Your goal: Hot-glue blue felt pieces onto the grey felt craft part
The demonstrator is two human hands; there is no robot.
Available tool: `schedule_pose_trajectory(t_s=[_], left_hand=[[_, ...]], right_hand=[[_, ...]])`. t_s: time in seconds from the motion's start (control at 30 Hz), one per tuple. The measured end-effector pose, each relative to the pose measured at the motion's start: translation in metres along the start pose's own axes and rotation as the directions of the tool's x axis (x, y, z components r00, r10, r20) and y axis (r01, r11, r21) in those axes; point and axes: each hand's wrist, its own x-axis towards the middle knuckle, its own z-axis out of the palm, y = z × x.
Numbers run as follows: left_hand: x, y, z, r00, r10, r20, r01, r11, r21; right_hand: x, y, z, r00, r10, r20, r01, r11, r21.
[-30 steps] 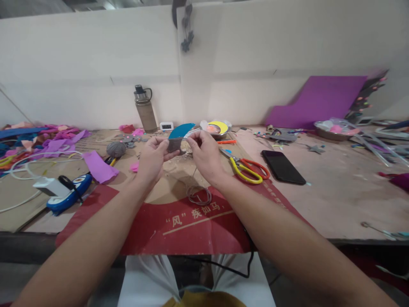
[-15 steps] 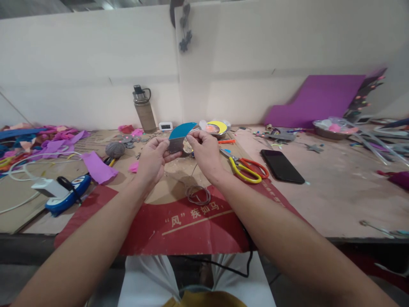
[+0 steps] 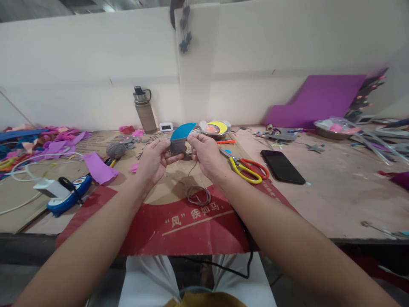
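Observation:
A curved piece, blue above and dark grey below [image 3: 182, 133], is held up over the table between my hands. My left hand [image 3: 156, 158] pinches its grey lower left part between thumb and fingers. At its right edge are the closed thumb and fingertips of my right hand [image 3: 204, 151]. A thin grey cord [image 3: 198, 196] hangs from near my right fingertips and lies coiled on the red and brown sheet [image 3: 143, 230]. Scissors with yellow and red handles [image 3: 246, 169] lie right of my right hand.
A bottle [image 3: 145, 113], a small white clock [image 3: 166, 127] and a bowl with a yellow piece [image 3: 220, 128] stand behind. A black phone [image 3: 283, 166] lies right. Grey yarn [image 3: 115, 150], a blue case [image 3: 68, 198], cables and coloured scraps are left.
The blue and grey piece has tilted slightly and shifted a little right, with its grey part more in view. My right fingers have drawn slightly closer around its edge.

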Motion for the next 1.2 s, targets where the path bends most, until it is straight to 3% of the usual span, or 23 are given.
schedule_pose_trajectory(t_s=[0.17,0.63,1.0,1.2], left_hand=[[0.0,0.001,0.0,0.999,-0.044,0.028,0.045,0.999,-0.017],[0.001,0.001,-0.004,1.0,0.018,-0.016,-0.017,1.0,0.024],[0.002,0.001,-0.004,1.0,-0.024,0.016,0.024,1.0,-0.011],[0.005,0.001,-0.007,0.998,-0.054,0.044,0.055,0.998,-0.013]], right_hand=[[-0.002,-0.002,0.0,0.999,0.042,0.005,-0.042,0.996,0.077],[-0.007,0.005,0.004,0.995,-0.071,0.065,0.073,0.997,-0.032],[-0.011,0.001,0.006,0.998,-0.011,0.067,0.003,0.994,0.113],[-0.013,0.001,0.009,0.996,-0.028,0.088,0.02,0.996,0.09]])
